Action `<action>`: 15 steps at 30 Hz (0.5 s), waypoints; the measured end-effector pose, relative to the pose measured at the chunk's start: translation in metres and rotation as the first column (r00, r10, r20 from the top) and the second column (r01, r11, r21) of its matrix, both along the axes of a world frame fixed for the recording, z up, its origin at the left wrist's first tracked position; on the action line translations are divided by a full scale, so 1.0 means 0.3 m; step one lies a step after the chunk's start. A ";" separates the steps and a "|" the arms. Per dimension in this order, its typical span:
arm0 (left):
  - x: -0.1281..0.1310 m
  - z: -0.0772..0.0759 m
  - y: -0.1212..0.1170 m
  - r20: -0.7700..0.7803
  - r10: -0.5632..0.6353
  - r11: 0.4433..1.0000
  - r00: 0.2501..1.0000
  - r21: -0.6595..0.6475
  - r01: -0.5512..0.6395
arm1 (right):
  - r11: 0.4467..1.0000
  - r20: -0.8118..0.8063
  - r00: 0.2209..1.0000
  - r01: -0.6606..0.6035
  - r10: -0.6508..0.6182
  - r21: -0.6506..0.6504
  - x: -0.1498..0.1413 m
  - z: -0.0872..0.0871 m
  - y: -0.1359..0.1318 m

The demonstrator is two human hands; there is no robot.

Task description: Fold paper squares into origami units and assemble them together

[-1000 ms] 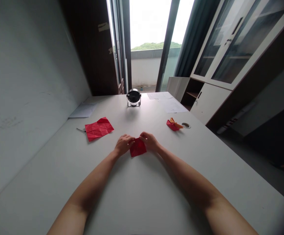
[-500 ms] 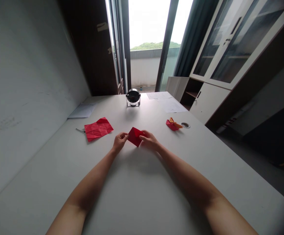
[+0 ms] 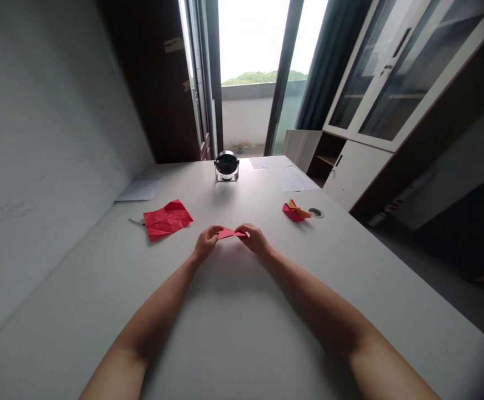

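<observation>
A folded piece of red origami paper (image 3: pixel 227 233) is held between my hands above the middle of the white table, seen nearly edge-on with a slight bend at its centre. My left hand (image 3: pixel 207 242) pinches its left end. At the right end, the fingers and thumb of my right hand (image 3: pixel 255 239) close on the paper. To the left lies a red creased sheet (image 3: pixel 168 220) with one raised flap. A red and orange folded paper figure (image 3: pixel 295 211) sits to the right of my right hand.
Beside the folded figure lies a white tape roll (image 3: pixel 315 213). A round black device on a metal stand (image 3: pixel 226 165) stands at the table's far end. Papers (image 3: pixel 298 179) lie at the back right, and more sheets (image 3: pixel 139 188) by the left wall. A thin dark cord (image 3: pixel 136 222) touches the creased sheet.
The red paper has turned from a diamond facing me to a nearly edge-on, bent strip. Both hands have shifted their grip along its ends; the other things on the table stay put.
</observation>
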State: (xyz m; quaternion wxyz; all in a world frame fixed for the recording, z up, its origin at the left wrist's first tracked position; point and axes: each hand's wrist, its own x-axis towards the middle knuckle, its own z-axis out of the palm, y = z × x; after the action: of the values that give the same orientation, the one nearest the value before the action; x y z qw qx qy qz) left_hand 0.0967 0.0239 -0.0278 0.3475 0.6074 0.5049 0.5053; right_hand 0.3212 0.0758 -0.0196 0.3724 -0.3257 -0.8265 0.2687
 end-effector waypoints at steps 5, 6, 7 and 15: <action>-0.005 0.012 -0.007 -0.048 0.004 0.999 0.999 -0.038 -0.006 | 0.983 0.223 0.974 -0.065 0.025 0.172 0.006 -0.003 -0.001; -0.003 0.015 -0.010 -0.095 0.014 0.999 0.995 -0.051 -0.019 | 0.980 0.249 0.968 -0.079 0.031 0.185 0.006 -0.008 0.000; -0.001 0.019 -0.014 -0.159 0.026 0.998 0.987 -0.061 -0.036 | 0.977 0.267 0.963 -0.091 0.037 0.192 0.006 -0.013 0.002; 0.023 0.057 -0.037 -0.537 0.048 0.998 0.842 0.062 -0.017 | 0.981 0.243 0.970 -0.069 0.023 0.183 0.004 -0.040 0.027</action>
State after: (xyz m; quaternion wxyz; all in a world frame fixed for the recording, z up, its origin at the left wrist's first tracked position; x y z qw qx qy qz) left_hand 0.1036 0.0127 -0.0107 0.1667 0.7253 0.5783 0.3343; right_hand 0.3225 0.0840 -0.0315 0.2930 -0.2991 -0.8946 0.1558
